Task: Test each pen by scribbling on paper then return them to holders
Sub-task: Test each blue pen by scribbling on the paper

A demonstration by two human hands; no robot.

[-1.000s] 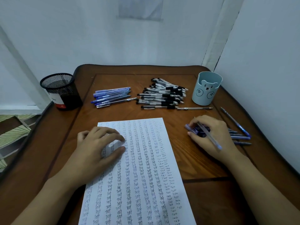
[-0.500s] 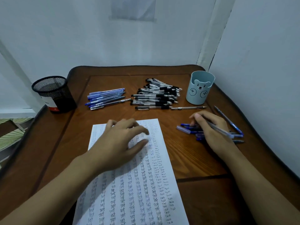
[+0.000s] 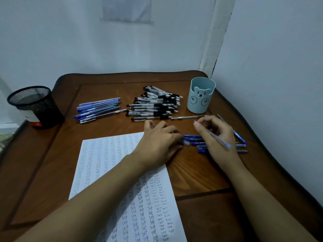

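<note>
A white sheet of paper [image 3: 108, 163], filled with columns of scribbled "test", lies flat. Beyond it are a row of slim blue pens [image 3: 98, 110] and a heap of clear black-gripped pens [image 3: 155, 105], between an upright black mesh holder [image 3: 35, 105] and a pale blue bear-faced cup [image 3: 201, 96]. Right of the sheet lie loose dark blue pens [image 3: 194, 137], and over them the right hand [image 3: 225, 131] grips a slanting clear pen [image 3: 218, 139].

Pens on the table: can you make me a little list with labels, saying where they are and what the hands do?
right hand: holds a pale pen
left hand: fingertips at the loose blue pens, grip unclear
black pens: heap beside the bear cup
blue pens row: between that heap and the mesh holder
bear cup and mesh holder: no pens sticking out
paper: covered in writing
</note>
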